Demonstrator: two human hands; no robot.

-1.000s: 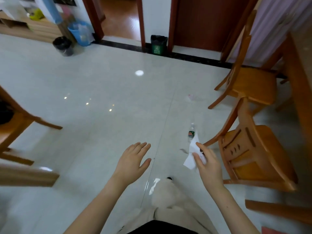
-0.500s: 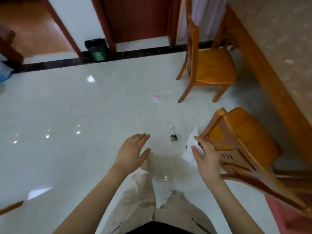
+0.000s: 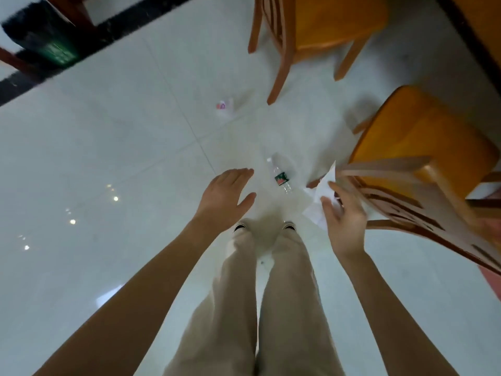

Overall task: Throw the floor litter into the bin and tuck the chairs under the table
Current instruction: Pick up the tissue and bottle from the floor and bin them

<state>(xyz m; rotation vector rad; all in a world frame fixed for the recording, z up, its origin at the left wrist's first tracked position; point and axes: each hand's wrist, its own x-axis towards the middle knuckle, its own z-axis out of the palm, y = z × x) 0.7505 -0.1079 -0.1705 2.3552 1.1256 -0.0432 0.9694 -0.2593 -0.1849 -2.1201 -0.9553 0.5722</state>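
My right hand (image 3: 343, 221) pinches a white sheet of paper (image 3: 324, 195) just left of the near wooden chair (image 3: 423, 158). My left hand (image 3: 225, 198) hovers open, fingers apart, holding nothing. A clear plastic bottle (image 3: 280, 173) with a green and red label lies on the white floor between my hands, just beyond my feet. A small pink and white wrapper (image 3: 224, 105) lies further off. A second wooden chair (image 3: 317, 25) stands at the top, pulled away from the table (image 3: 482, 31). A black bin (image 3: 44, 40) with a green label sits at the top left.
My beige trouser legs and shoes (image 3: 264, 227) fill the lower centre. A dark floor strip (image 3: 16, 85) and door frames run along the top left. Something pink (image 3: 492, 280) shows at the right edge. Wide white tile floor (image 3: 95, 158) spreads to the left.
The view has tipped downward and I have stepped closer to the bottle; the bin and chairs have slid up the frame. My right hand keeps hold of the paper, my left stays open.
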